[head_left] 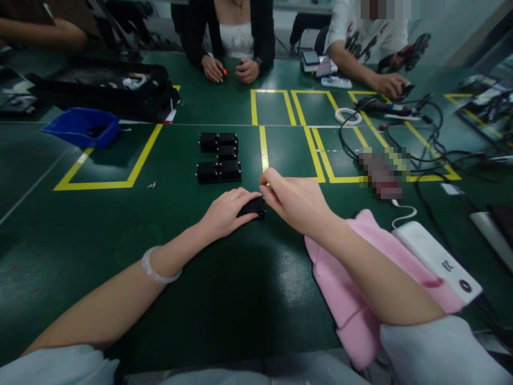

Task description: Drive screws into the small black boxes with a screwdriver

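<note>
My left hand [226, 211] lies over a small black box [254, 207] on the green table [224, 299], its fingers curled round the box's near side. My right hand [294, 200] meets the same box from the right, thumb and fingers pinched at its top right corner. Just beyond, several identical black boxes [219, 158] sit grouped together on the table.
A blue bin [80, 126] and a long black case [108, 88] stand at the back left. Pink cloth [352, 289], a white device [436, 259] and tangled cables [404, 133] lie to the right. Other people's hands [230, 69] rest at the far edge. Yellow tape outlines [292, 112] mark the surface.
</note>
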The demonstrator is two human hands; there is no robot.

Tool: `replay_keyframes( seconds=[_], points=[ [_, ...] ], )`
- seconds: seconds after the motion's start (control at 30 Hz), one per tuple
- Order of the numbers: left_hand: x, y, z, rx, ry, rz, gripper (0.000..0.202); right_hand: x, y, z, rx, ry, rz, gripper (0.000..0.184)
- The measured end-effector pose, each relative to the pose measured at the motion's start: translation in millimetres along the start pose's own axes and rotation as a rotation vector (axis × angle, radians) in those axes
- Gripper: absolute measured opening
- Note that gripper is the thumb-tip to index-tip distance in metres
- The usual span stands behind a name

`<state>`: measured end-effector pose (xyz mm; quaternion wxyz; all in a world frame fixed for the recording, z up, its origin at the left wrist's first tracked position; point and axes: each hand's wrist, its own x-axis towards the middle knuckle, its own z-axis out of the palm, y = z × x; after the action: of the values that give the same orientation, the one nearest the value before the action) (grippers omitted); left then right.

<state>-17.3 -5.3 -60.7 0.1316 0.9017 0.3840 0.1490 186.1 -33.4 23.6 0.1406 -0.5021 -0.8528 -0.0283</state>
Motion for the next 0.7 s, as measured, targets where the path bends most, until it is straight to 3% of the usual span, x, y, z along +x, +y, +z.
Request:
replay_keyframes(
  seconds=[0.7],
  points=[
    [0.5, 0.3, -0.8, 0.000, -0.010, -0.009, 0.045, -0.1, -2.4, 2.5, 0.019, 0.000, 0.024, 0.030]
  ],
)
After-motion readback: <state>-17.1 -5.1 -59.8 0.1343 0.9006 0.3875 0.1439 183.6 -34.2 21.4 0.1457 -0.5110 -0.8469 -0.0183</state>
